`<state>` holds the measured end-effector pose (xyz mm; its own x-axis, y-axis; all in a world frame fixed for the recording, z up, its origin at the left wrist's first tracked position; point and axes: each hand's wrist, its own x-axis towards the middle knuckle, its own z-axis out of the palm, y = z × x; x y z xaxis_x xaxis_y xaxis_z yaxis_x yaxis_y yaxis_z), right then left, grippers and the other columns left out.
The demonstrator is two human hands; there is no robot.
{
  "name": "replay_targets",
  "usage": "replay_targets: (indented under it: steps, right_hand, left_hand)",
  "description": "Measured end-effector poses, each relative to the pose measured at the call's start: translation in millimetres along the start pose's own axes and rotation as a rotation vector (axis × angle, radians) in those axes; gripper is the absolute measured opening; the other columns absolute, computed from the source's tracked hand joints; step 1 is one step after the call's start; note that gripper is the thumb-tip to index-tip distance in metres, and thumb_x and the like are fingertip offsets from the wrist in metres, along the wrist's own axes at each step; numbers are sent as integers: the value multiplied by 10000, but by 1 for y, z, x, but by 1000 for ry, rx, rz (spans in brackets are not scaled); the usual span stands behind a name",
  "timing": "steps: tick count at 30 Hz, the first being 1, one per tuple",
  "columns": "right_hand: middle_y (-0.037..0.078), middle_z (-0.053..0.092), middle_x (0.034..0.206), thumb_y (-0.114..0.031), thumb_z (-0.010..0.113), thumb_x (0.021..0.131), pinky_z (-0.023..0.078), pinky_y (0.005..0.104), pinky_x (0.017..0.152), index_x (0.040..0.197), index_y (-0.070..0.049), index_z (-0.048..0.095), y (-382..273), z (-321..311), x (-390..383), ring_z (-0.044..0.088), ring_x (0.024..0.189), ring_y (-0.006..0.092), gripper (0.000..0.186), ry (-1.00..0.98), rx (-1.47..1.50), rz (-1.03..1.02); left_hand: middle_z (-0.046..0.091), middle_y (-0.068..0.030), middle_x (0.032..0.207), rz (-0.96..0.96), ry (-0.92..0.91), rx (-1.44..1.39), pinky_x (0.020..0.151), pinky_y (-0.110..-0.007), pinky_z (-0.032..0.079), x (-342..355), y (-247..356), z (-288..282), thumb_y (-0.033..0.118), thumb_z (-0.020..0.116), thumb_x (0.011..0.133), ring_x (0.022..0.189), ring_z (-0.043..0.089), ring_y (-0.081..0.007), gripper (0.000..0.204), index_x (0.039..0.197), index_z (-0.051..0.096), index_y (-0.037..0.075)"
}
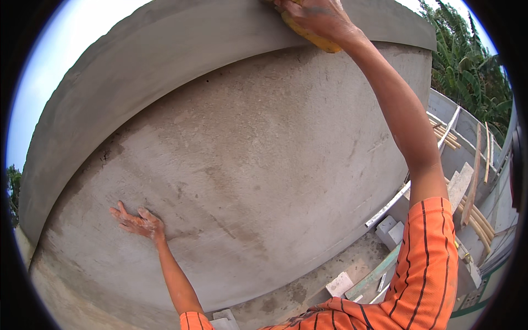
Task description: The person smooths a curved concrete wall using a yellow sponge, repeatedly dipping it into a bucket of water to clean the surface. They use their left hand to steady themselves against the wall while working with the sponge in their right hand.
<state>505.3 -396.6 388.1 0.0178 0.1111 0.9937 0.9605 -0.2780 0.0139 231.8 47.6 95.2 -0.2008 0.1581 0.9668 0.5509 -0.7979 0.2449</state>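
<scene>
My right hand (322,16) is raised high at the top of the view, closed around a yellow sponge (311,36) pressed against the smooth grey plaster band (181,49) along the wall's top. The hand and wrist cover part of the sponge, and its far end is cut off by the picture's edge. Lower on the left, my left hand (140,221) lies open against the rough grey wall (264,148), fingers spread and holding nothing. Pale, dusty smears show on its fingers.
Bamboo poles (481,220), planks (470,187) and a white bar (388,204) lie at the right. Below the wall are grey blocks (390,231) and a pale block (339,284). Trees (467,71) stand beyond at the upper right.
</scene>
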Motion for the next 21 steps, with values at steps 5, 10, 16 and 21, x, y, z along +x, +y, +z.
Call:
replay_targets:
  steps: [5,10,16,21]
  right_hand:
    - [163,651,1118,-69,484,926,511,435,860,1134,-67,613,14,-4,-4,637,1027,333,245,-153,-48,-135]
    - [161,645,1150,-166,422,997,485,417,912,1131,-53,618,46,-24,30,618,1067,312,263,-65,-666,-301]
    - [174,647,1140,-167,465,985,483,402,922,1132,-53,621,-26,-3,3,619,1059,301,242,-128,-7,19]
    - [175,611,1223,-159,426,985,449,429,987,1207,-32,604,86,-39,3,572,1149,324,312,61,-1154,-192]
  left_hand:
    - [212,-150,1599,-4,-6,3,1135,-651,44,1,2,-9,560,330,968,1482,171,-334,639,1463,351,157]
    - [207,-145,1601,-19,4,-41,1136,-647,41,3,18,5,562,337,963,1484,167,-330,642,1464,350,161]
    - [195,-143,1605,-1,-25,-8,1138,-653,35,0,-2,-5,531,366,955,1487,154,-332,636,1471,337,160]
    - [172,-138,1612,-6,1,-60,1138,-656,26,3,22,6,464,373,953,1493,120,-336,618,1485,305,159]
